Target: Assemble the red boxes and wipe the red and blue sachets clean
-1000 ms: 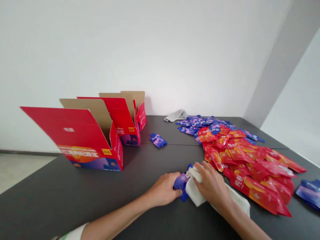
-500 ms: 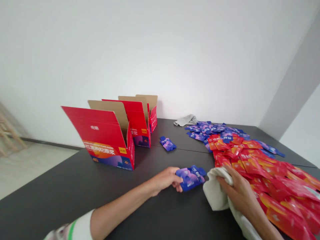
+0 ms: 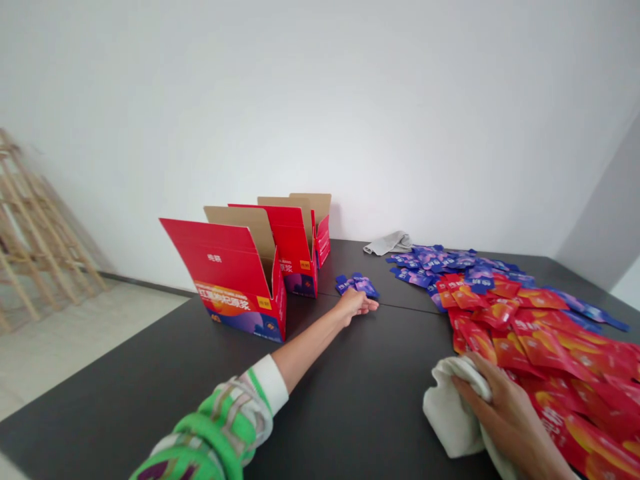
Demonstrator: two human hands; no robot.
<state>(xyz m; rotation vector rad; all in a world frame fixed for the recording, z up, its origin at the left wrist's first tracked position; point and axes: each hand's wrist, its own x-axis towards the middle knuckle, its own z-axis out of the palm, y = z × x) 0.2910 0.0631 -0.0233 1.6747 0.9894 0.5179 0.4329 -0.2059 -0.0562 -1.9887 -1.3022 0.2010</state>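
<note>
My left hand [image 3: 356, 305] lies on the dark table with its fingers curled, right in front of a small heap of blue sachets [image 3: 357, 285] and seemingly touching it. It shows nothing gripped. My right hand [image 3: 505, 413] presses into a crumpled white cloth [image 3: 450, 410] and holds it at the near right. Beside that hand spreads a large pile of red sachets [image 3: 530, 347], with a pile of blue sachets [image 3: 450, 262] behind it.
Several red cardboard cartons [image 3: 233, 273] stand open at the table's back left, flaps up. A grey cloth [image 3: 387, 243] lies at the back by the wall. A seam crosses the dark table [image 3: 380, 393]. A wooden rack [image 3: 35, 233] leans beyond the table on the left.
My left hand has moved forward, and the blue sachets it was at now sit on the small heap further back. My right hand has drawn nearer with the white cloth. The view has turned left.
</note>
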